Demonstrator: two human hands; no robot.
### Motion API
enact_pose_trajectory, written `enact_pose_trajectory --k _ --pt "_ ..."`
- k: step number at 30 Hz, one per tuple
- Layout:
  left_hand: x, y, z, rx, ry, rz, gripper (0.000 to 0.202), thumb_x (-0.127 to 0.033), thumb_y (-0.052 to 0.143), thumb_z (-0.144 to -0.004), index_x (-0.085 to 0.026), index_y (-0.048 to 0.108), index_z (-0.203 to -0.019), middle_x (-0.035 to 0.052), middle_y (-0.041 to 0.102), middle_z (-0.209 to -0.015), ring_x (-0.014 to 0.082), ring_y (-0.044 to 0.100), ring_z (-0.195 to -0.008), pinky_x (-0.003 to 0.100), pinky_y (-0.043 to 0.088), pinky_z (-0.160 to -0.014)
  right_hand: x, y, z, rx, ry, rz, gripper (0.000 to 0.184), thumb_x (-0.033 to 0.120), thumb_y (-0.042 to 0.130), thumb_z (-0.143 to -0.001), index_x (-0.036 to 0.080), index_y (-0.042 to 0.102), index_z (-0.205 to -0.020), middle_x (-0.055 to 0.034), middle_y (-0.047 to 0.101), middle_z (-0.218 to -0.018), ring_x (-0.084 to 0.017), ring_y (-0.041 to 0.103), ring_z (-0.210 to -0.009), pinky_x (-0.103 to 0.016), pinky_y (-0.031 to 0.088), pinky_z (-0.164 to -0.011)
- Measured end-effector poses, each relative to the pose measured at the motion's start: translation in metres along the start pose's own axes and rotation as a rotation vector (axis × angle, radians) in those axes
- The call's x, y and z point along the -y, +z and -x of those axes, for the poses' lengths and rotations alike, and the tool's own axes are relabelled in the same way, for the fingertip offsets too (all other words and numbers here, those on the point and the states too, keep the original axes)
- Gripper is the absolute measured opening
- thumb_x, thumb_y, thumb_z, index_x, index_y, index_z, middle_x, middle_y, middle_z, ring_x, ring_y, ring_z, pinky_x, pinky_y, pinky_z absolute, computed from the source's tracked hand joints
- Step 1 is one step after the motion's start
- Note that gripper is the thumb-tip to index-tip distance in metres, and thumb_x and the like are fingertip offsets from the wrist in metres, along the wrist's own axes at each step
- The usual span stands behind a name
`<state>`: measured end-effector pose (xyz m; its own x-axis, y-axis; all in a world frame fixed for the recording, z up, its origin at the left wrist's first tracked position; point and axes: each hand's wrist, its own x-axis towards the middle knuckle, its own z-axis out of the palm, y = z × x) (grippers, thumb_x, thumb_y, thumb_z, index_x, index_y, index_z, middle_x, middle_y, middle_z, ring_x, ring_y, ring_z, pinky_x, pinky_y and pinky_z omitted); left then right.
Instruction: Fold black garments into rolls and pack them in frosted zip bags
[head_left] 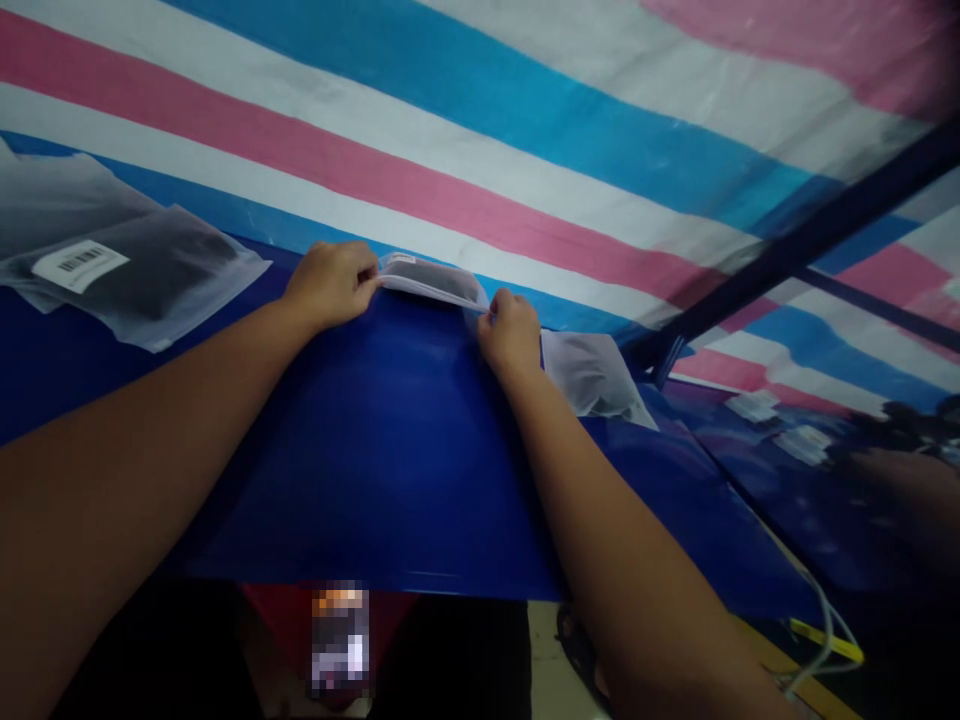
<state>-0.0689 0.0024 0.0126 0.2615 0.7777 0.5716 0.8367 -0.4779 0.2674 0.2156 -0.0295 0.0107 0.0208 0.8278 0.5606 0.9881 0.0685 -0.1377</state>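
A small clear plastic pouch (435, 281) with something dark inside lies at the far edge of a blue table (390, 450). My left hand (330, 282) is closed on the pouch's left end. At the pouch's right end, my right hand (511, 330) pinches the edge. Both forearms reach forward across the blue surface.
Clear bags with dark contents and a barcode label (120, 270) lie at the left. Another clear bag (596, 378) rests just right of my right hand. A striped pink, white and blue tarp (480, 130) rises behind. A dark frame bar (810, 240) and more bagged items stand at the right.
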Motion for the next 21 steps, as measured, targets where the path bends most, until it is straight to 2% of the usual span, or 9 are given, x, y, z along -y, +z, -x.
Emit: enact_pose_trajectory --k 6,10,21 --pt "0.001 0.004 0.001 0.038 -0.004 0.051 0.013 -0.033 0.068 -0.092 -0.021 0.068 -0.086 0.0061 0.074 -0.095 0.0231 0.067 -0.088 0.036 0.047 -0.079 -0.001 0.003 0.001 0.062 -0.011 -0.017 0.017 0.007 0.058 -0.090 0.018 0.066 -0.100 -0.0154 0.072 -0.105 -0.029 0.062 -0.095 -0.038 0.046 -0.083" --pt "-0.001 0.010 0.001 0.077 0.061 0.125 0.012 -0.031 0.067 -0.090 -0.021 0.065 -0.085 0.0061 0.071 -0.091 0.0206 0.063 -0.081 0.035 0.045 -0.073 -0.001 0.004 0.002 0.113 -0.019 -0.022 0.021 0.006 0.058 -0.090 0.015 0.071 -0.104 -0.0169 0.075 -0.110 -0.029 0.065 -0.098 -0.038 0.047 -0.085" --pt "0.000 0.017 -0.002 0.125 0.088 0.142 0.009 -0.029 0.065 -0.089 -0.021 0.069 -0.088 0.0076 0.071 -0.093 0.0205 0.062 -0.081 0.037 0.045 -0.074 -0.004 0.012 0.002 0.126 -0.045 -0.025 0.021 0.008 0.059 -0.089 0.015 0.074 -0.102 -0.0163 0.075 -0.105 -0.030 0.066 -0.097 -0.040 0.049 -0.087"
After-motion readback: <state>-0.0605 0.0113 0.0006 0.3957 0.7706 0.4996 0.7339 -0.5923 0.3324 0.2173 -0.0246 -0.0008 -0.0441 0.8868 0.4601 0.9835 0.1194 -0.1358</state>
